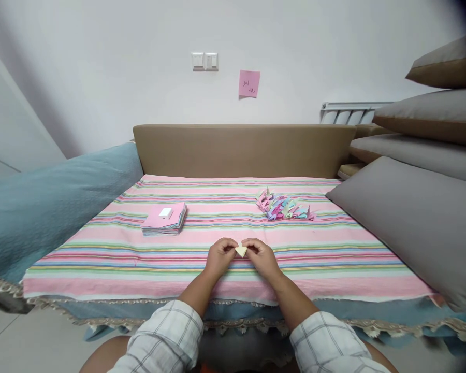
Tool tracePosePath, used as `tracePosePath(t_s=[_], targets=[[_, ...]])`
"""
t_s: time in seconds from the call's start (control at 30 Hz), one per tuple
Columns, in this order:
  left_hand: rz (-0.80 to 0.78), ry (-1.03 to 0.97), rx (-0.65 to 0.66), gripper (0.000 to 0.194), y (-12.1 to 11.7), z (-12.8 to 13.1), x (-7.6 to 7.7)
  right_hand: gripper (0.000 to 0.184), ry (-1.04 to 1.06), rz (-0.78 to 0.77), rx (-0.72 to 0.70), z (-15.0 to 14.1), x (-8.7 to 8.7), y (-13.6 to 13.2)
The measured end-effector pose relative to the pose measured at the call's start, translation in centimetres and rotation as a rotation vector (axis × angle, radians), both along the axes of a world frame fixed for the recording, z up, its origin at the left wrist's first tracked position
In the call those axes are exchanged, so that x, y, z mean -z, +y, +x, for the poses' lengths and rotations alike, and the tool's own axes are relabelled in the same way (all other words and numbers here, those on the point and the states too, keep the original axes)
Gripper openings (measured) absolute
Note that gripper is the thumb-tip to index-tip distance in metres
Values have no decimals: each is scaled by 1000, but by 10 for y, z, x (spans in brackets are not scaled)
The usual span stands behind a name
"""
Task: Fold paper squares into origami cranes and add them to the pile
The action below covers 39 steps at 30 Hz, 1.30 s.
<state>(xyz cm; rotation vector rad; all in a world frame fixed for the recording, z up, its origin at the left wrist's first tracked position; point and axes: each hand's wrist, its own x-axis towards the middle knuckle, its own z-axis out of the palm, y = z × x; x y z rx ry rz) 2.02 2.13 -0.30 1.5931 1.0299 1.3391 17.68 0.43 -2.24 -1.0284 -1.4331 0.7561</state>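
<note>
The yellow paper (241,250), a small wedge with its point toward the person, is to the right of the stack (153,221) and nearer the person. The left hand (220,254) pinches one corner and the right hand (261,256) the opposite one, so both are closed on it. For a piece this small, light, level pinches should serve best: line the edges up, then press the crease with one thumb while the other hand steadies. Too much pull could open the layers or skew the point. How the layers are tucked is too small to tell.

The striped cloth (217,189) under the stack looks soft, so creases would probably come crisper between fingertips than against it. A white pad (165,212) sits on top of the stack, and a heap (281,206) of coloured paper lies to its right. Behind the stack stands a brown backrest (244,150), with switches (204,61) and a pink note (249,84) on the wall (120,62) above; cushions (411,217) rise far to the stack's right, a blue cover (62,202) to its left
</note>
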Motion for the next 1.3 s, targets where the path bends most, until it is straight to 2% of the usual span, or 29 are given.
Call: tracePosePath(t_s=[0.17,0.33,0.43,0.5,0.6,0.83,1.03,1.2,1.3], targets=[[242,352,52,20,1,-9,18,22,-456,226,109,5,13,-2],[343,651,145,25,-1,-19,32,28,-733,257,99,10,27,-5],[443,729,162,28,-5,-22,31,34,-768,268,63,11,28,-9],[476,745,159,25,-7,-23,28,30,-773,261,57,11,25,-11],[478,744,153,15,-7,-23,27,18,-799,271,60,8,20,-13],[470,752,150,10,-8,-22,31,13,-877,288,45,5,21,-14],[503,1016,105,15,-10,-20,31,12,-931,229,64,4,21,-15],[447,1088,50,38,-12,-21,30,13,-940,185,66,3,20,-15],[477,1100,56,35,-14,-22,28,15,-927,144,74,2,20,-12]])
